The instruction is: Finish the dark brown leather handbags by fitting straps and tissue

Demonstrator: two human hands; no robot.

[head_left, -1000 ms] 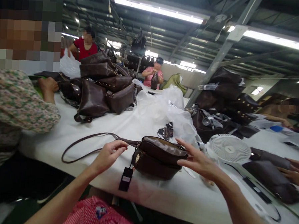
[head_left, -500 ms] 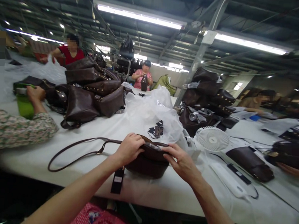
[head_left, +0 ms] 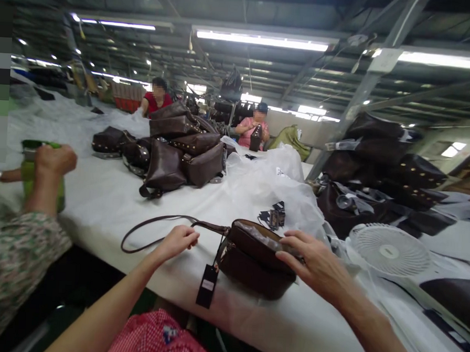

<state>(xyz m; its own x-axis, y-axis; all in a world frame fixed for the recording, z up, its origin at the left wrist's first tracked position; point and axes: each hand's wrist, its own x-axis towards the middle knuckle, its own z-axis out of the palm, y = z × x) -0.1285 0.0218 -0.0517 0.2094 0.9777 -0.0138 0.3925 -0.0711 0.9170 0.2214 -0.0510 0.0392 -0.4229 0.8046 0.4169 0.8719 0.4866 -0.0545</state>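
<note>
A dark brown crossbody bag (head_left: 253, 271) sits on the white-covered table in front of me, its top open and crinkled clear plastic showing inside. My right hand (head_left: 313, 259) grips the right end of its rim, thumb toward the front and fingers across the opening. My left hand (head_left: 178, 242) is off the bag, to its left, with the fingers curled together and nothing visible in them. The bag's thin strap (head_left: 137, 228) loops over the table behind that hand. From the bag's left end hangs a black tag (head_left: 206, 286).
A pile of brown bags (head_left: 185, 147) stands behind, beside crumpled clear plastic (head_left: 254, 182) and loose black tags (head_left: 274, 217). At right are a white fan (head_left: 388, 251) and more stacked bags (head_left: 385, 168). A co-worker's hand (head_left: 56, 161) holds a green bottle (head_left: 28, 181) at left.
My left hand has let go of the bag's rim and moved left. The bag's opening is wider and tilted. The view has turned left, and the co-worker's arm has shifted with the bottle.
</note>
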